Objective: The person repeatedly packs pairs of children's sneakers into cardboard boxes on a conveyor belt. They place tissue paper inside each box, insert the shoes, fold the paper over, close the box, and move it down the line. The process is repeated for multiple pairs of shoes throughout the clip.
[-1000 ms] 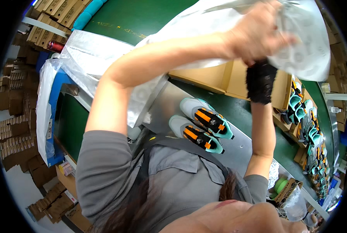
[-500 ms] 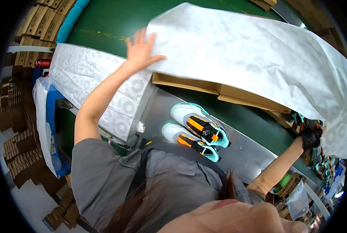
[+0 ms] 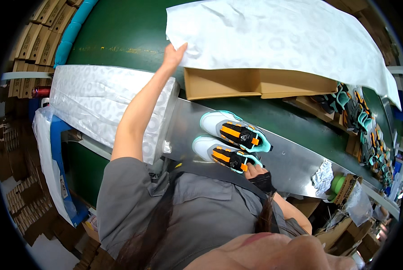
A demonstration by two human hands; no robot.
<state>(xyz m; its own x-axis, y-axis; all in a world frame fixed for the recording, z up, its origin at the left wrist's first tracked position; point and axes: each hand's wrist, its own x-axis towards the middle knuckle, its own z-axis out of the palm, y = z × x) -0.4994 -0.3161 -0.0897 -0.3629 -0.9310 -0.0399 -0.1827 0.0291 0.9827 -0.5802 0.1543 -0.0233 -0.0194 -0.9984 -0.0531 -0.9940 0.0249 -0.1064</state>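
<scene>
A large sheet of white patterned wrapping paper (image 3: pixel 273 38) lies over an open brown cardboard shoebox (image 3: pixel 224 82). My left hand (image 3: pixel 174 56) has the paper's near left corner between thumb and fingers. On the metal ledge before me sits a pair of white sneakers with black, orange and mint parts, the farther sneaker (image 3: pixel 228 129) and the nearer sneaker (image 3: pixel 217 152). My right hand (image 3: pixel 257 173), in a black fingerless glove, grips the heel of the nearer one; part of its fingers is hidden. The paper covers the box's far side.
To the left lies a plastic-wrapped stack of patterned paper (image 3: pixel 107 94). More sneakers (image 3: pixel 368 130) are lined up at the right. A crumpled paper heap (image 3: pixel 323 177) and a green tape roll (image 3: pixel 338 183) are at the ledge's right end. Shoeboxes (image 3: pixel 39 40) are stacked far left.
My left hand has closed on the paper's corner. My right hand has let go of the paper's right end and come back to the nearer sneaker. The paper has shifted away, uncovering more of the box.
</scene>
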